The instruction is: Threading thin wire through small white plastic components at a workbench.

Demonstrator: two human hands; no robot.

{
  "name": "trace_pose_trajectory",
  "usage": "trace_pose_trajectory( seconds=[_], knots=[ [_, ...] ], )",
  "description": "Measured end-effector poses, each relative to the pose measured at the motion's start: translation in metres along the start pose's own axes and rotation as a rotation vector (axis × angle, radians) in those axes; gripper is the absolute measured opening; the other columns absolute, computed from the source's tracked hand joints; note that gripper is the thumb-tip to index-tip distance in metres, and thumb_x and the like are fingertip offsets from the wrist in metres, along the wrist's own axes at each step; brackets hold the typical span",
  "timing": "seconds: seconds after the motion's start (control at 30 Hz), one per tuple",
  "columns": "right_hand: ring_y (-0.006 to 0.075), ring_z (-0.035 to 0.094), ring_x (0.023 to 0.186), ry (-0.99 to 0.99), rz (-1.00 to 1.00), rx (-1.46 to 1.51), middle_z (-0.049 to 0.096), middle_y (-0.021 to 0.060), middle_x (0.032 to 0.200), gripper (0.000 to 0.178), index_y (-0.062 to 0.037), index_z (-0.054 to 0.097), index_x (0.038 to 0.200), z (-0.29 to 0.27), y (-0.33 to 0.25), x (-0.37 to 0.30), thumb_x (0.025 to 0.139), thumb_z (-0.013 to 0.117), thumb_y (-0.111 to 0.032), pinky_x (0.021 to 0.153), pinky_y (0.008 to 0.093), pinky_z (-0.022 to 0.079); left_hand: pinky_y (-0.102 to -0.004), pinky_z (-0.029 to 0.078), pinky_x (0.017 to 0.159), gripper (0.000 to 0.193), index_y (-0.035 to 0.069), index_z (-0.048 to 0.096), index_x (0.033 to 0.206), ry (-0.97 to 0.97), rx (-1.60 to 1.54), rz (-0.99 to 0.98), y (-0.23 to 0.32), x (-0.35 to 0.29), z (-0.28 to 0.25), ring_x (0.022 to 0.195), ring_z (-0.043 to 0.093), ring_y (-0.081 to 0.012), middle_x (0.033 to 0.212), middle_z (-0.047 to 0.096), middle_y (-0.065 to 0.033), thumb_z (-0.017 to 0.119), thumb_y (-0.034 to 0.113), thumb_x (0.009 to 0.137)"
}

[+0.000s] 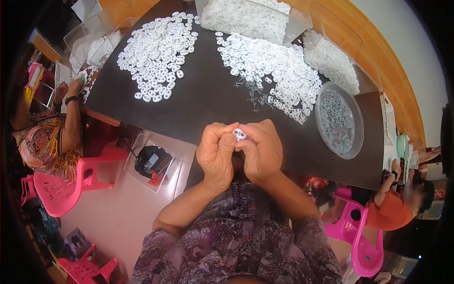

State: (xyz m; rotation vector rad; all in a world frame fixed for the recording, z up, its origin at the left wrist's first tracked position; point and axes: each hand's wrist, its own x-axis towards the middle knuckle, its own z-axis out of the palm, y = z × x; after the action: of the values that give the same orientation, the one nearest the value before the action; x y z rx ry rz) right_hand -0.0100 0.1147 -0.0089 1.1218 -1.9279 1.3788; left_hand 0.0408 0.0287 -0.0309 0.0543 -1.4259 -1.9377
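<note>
Between my two hands is a small white oval plastic piece (240,134) with openings in it, held just off the table's near edge. The thumb and fingers of my left hand (216,154) pinch its left side. My right hand (263,150) grips it from the right, thumb below and forefinger above. Both hands are closed and nearly touching, and they cover part of the piece. Beyond them, a heap of white two-holed oval pieces (158,52) lies at the left of the dark table (198,94). Another heap of white pieces (269,61) spreads to the right, with loose grey screws (255,90) beside it.
A round clear tub (358,128) of screws stands at the right. Clear bins (298,23) full of white pieces line the back. Pink plastic chairs (71,182) stand below on both sides. One person (49,137) works at the left; another in orange (390,208) sits right.
</note>
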Motion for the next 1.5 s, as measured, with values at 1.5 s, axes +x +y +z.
trace_pose_trajectory(
  seconds=[1.5],
  knots=[
    [0.0249,0.062,0.079,-0.015,0.026,-0.589,0.065,0.0131,0.085,0.011,-0.0013,0.066,0.089,-0.125,0.145,0.132,0.078,0.063,-0.004,0.072,0.0319,0.048,-0.0422,0.045,0.067,0.007,0.003,0.053,0.073,-0.551,1.213,0.368,-0.06,0.127,-0.014,0.078,0.054,-0.0313,0.077,0.053,-0.0121,0.056,-0.002,0.07]
  ],
)
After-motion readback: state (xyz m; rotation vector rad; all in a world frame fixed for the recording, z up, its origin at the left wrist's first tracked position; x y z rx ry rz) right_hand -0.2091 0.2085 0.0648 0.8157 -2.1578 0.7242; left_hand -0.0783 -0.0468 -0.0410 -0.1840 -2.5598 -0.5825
